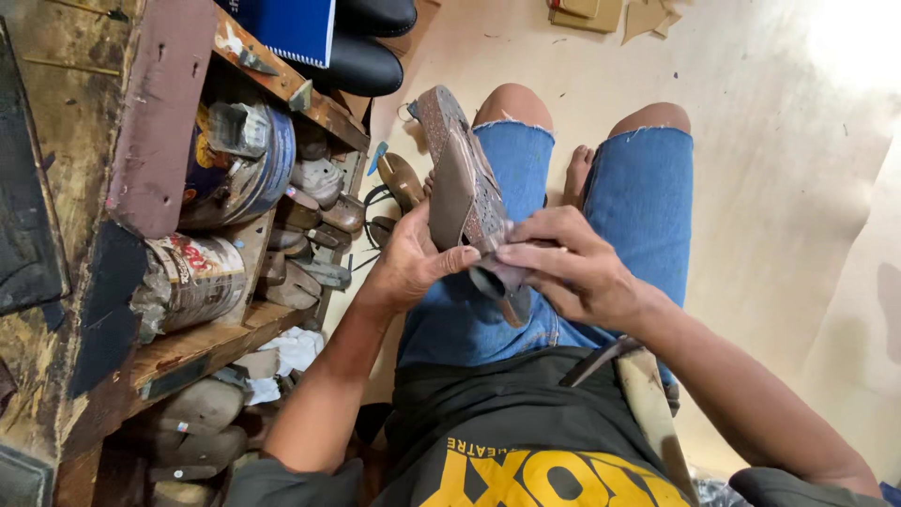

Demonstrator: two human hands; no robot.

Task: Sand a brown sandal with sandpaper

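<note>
A brown sandal sole (460, 174) with a worn, speckled underside is held sole-up over my lap. My left hand (413, 263) grips it from the left, thumb pressed against its near end. My right hand (572, 268) is closed over the near end of the sole and a dark strap or tool piece (502, 286) there; what exactly it pinches is hidden by the fingers. Both hands sit above my blue denim shorts (638, 197).
A wooden workbench with shelves (225, 338) stands at the left, holding dented glue tins (202, 277), shoe parts and rags. Black shoes (361, 66) and a blue notebook (291, 28) lie at the top. A knife-like tool (648, 399) rests on my lap. Pale floor lies to the right.
</note>
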